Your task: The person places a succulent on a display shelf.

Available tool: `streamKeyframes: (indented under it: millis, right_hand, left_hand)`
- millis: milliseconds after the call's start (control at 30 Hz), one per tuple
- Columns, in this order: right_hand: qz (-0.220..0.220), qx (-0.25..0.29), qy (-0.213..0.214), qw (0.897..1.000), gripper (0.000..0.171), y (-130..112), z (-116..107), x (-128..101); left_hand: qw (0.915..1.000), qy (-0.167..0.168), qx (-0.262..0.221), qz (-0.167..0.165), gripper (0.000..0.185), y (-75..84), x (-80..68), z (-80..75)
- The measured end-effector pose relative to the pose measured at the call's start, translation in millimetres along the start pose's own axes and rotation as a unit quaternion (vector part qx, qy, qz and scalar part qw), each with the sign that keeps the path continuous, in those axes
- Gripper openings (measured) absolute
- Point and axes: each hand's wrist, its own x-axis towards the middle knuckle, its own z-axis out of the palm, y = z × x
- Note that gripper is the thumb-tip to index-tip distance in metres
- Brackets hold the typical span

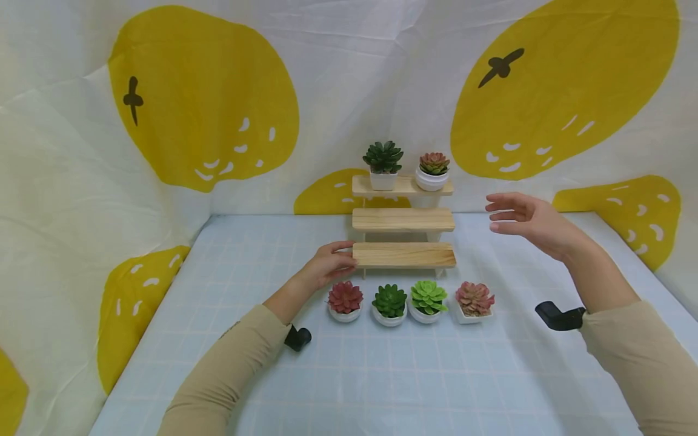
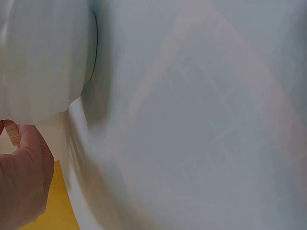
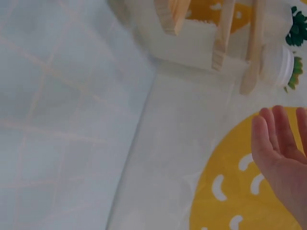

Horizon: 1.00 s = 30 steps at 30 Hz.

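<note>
Wooden and three steps high, a small stand sits toward the far edge of the blue-checked worktop, its long boards running left to right, with a person's left hand curled round the left end of the bottom step. The right hand hovers off the stand's right side with fingers straight and loosely spread, holding nothing and well apart from the wood. Two potted succulents occupy the top step, while four more line up just in front of the stand, the red one nearest the left hand.
</note>
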Motion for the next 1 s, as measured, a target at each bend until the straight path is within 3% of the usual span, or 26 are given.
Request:
streamKeyframes:
  millis: [500,1000]
  right_hand:
    - [-0.049,0.013,-0.068,0.996,0.052,25,13,-23]
    - [-0.044,0.037,-0.100,0.993,0.052,51,24,-39]
  left_hand:
    - [1.0000,-0.002,-0.001,0.007,0.055,-0.6,0.6,-1.0]
    - [1.0000,-0.005,0.000,0.006,0.055,-0.9,0.8,-1.3]
